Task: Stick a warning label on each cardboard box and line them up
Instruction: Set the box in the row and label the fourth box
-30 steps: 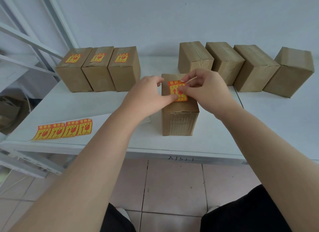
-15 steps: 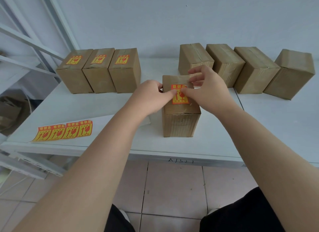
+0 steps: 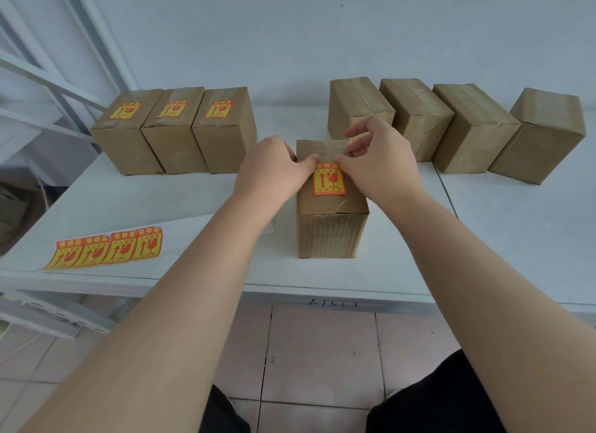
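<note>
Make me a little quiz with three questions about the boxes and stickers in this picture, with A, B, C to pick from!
1. Where is the strip of spare red-and-yellow warning labels?
A. On the floor.
B. On the white table, front left.
C. On top of a box.

2. How many brown cardboard boxes in the back left row carry a label?
A. One.
B. Five.
C. Three.

3. How is the label on the middle cardboard box?
A. Flat on its top.
B. Hanging off its side.
C. Crumpled into a ball.

Answers:
1 B: the strip lies flat by the table's front left edge.
2 C: each of the three boxes there shows one label on top.
3 A: it lies flat on top, with the left hand and right hand touching its upper edge.
</note>
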